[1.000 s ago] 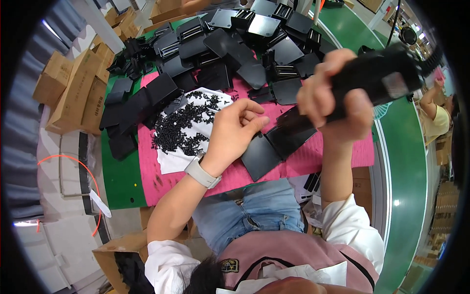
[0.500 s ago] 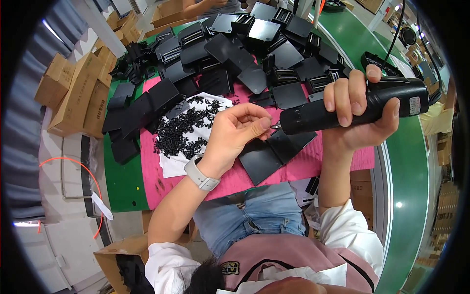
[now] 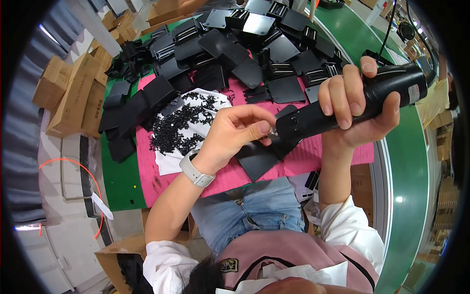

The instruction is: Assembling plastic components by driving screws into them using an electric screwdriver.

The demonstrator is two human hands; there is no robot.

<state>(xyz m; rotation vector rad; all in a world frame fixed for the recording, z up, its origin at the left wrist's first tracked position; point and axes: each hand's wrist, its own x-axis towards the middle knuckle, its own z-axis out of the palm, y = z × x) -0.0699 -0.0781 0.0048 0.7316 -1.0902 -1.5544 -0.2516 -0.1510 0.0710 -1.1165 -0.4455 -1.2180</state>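
Note:
My right hand [image 3: 356,105] grips a black electric screwdriver [image 3: 306,120], held aslant with its nose pointing left and down. At its metal tip my left hand [image 3: 240,128] is closed in a pinch of thumb and fingers; whatever lies between them is hidden. Beneath the tip, a flat black plastic part [image 3: 258,164] lies on the pink mat [image 3: 188,181], partly covered by my left hand and the screwdriver. To the left of my left hand, a pile of small black screws [image 3: 174,130] is spread over a white cloth [image 3: 169,164].
Many black plastic brackets and plates [image 3: 225,46] crowd the far side of the green table [image 3: 117,183]. Black blocks [image 3: 139,105] are stacked at the left. Cardboard boxes [image 3: 73,100] stand beyond. A cable [image 3: 389,32] hangs at the upper right.
The screwdriver has tilted more, its nose shifting slightly left and down toward the black part. My left hand stays pinched at its tip.

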